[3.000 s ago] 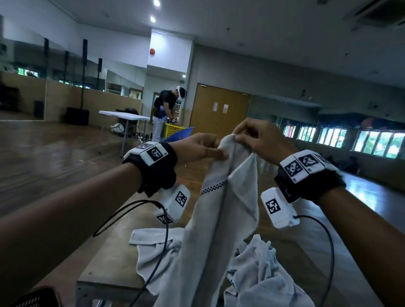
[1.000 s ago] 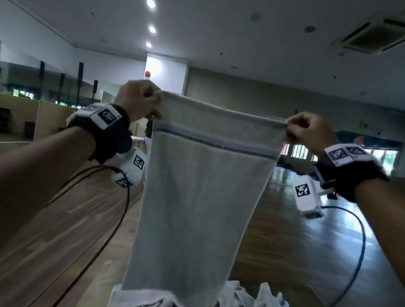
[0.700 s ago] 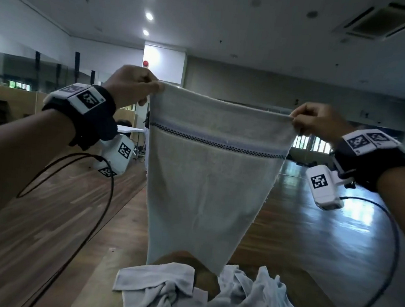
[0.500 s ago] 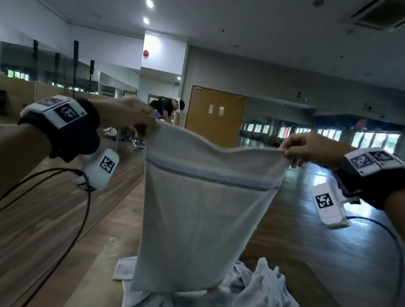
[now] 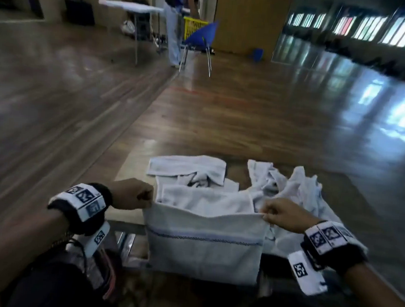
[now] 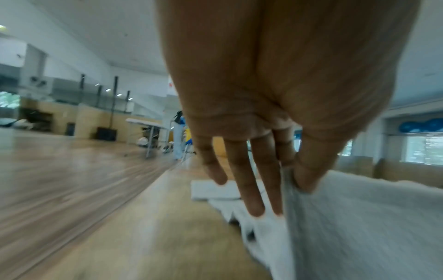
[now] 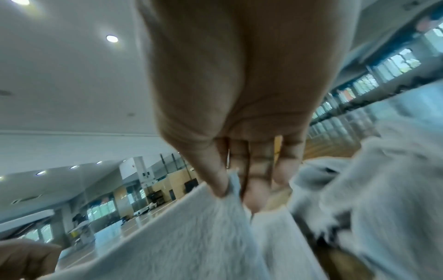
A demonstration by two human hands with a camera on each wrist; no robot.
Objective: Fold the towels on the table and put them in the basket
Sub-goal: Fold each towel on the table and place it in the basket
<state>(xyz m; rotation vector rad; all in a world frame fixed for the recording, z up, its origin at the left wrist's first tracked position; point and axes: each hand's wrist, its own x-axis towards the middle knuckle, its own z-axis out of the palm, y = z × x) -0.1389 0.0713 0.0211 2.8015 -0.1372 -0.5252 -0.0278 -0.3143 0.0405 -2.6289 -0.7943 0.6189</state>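
Observation:
A pale towel with a dark stitched stripe (image 5: 204, 245) hangs over the near edge of the wooden table (image 5: 132, 172), its far half lying on the tabletop. My left hand (image 5: 144, 197) pinches its left corner, thumb against fingers (image 6: 309, 174). My right hand (image 5: 268, 213) pinches the right corner (image 7: 225, 187). Behind it lie a loosely folded towel (image 5: 188, 168) and a crumpled heap of towels (image 5: 293, 187). A dark basket (image 5: 104, 274) shows partly below the table at the lower left.
Polished wooden floor (image 5: 248, 113) stretches beyond the table. Far off stand a white folding table (image 5: 130, 6), a blue chair (image 5: 201, 34), a yellow basket (image 5: 194, 24) and a person (image 5: 175, 18) bending over.
Both hands have come down from chest height to the table's near edge, still holding the towel's corners. The towel now drapes over the table edge instead of hanging free in the air.

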